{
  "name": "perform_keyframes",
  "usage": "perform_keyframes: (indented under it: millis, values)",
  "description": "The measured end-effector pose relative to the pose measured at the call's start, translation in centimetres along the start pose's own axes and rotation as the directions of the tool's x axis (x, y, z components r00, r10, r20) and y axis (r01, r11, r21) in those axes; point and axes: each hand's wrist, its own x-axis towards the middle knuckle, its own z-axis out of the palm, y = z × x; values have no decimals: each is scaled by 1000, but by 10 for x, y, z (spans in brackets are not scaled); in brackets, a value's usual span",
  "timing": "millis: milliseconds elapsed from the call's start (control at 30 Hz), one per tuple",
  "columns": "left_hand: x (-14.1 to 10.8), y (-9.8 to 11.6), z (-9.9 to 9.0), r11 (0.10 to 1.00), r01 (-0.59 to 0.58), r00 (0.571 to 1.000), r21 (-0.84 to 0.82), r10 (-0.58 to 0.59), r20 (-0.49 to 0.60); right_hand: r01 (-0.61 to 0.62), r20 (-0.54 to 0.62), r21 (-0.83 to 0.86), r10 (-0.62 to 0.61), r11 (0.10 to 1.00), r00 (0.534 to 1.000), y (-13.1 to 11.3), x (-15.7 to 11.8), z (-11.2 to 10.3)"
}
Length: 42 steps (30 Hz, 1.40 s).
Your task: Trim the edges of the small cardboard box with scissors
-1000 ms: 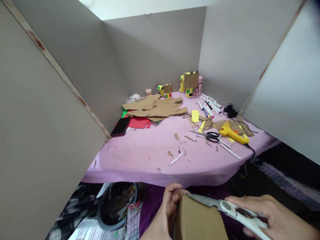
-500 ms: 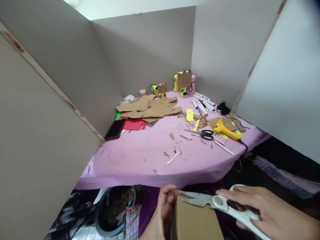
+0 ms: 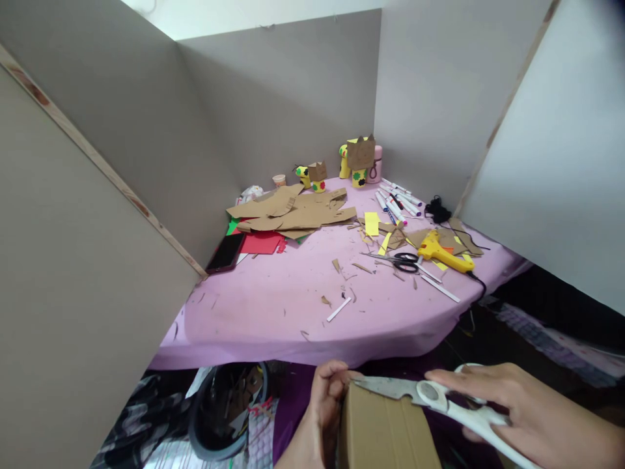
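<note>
Below the table's front edge, my left hand (image 3: 326, 407) is closed on the left side of a brown cardboard box (image 3: 385, 433), its fingers at the top corner. My right hand (image 3: 522, 404) is wrapped round the white handles of a pair of scissors (image 3: 432, 395). Their metal blades lie along the top edge of the box, the tips close to my left fingertips. The blades look closed together. The lower part of the box runs out of view.
On the pink-covered table (image 3: 254, 312) lie cardboard sheets (image 3: 303, 212), black-handled scissors (image 3: 405, 262), a yellow glue gun (image 3: 444, 253), markers (image 3: 398, 202), a phone (image 3: 227, 253) and scraps. Decorated yellow cups (image 3: 359, 177) stand at the back. A bin (image 3: 195, 430) sits below left; grey partitions (image 3: 293, 98) surround the table.
The scissor blades, parted at the box's top edge before, have come together. Both hands keep their hold, and the box has barely moved.
</note>
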Motion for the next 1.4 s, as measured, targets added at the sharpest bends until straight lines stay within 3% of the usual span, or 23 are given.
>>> perform_keyframes:
  millis: [267, 533, 667, 1000, 1233, 1400]
  values:
    - [1, -1, -5, 998, 44, 999, -44, -45, -13, -64, -6, -81, 63, 995, 998, -8, 0, 2]
    - [16, -9, -5, 990, 84, 996, -110, -85, -7, -47, 55, -37, 49, 998, 997, -15, 2, -5]
    - [20, -15, -4, 989, 72, 997, -127, -76, -28, -32, 1, -22, 32, 999, 999, -10, 4, 1]
    - [7, -7, -9, 1000, 15, 997, -24, -17, -76, 17, -12, -162, -20, 987, 1000, -2, 2, 5]
    - [2, -4, -4, 999, -24, 994, 39, 29, -108, 11, 60, -102, -5, 995, 998, -17, 9, -4]
    - [3, -7, -5, 998, -31, 991, 53, 38, -130, 49, 53, -112, -43, 993, 998, -9, 8, 4]
